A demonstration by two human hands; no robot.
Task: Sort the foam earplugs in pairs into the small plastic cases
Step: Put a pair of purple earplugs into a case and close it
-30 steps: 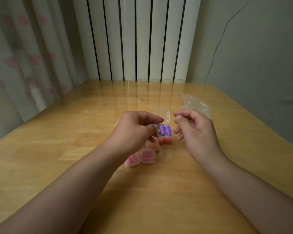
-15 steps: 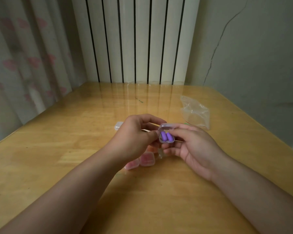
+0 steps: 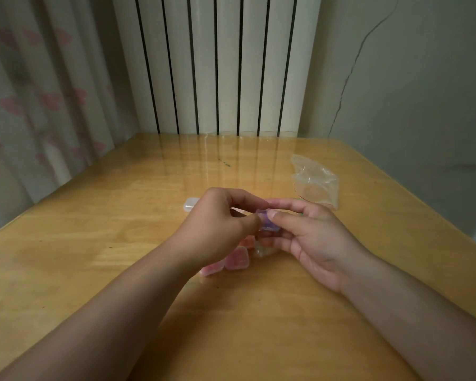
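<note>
Hands met over the middle of the wooden table [image 3: 94, 243]: my left hand [image 3: 217, 226] and right hand [image 3: 311, 237] both pinched one small clear case [image 3: 268, 222] holding purple earplugs [image 3: 267, 220]. Left thumb and fingers curled round its left side, right thumb lay across its top, right fingers underneath. Lid looked down on the case, though blur kept me from telling if it was fully latched. Case was held above the table, not resting on it. Two pink-filled cases [image 3: 232, 259] lay on the table right below my left hand, touching each other. An empty clear case [image 3: 190, 204] sat further back, to the left. A clear plastic bag [image 3: 313, 182] lay near the right edge, well apart.
</note>
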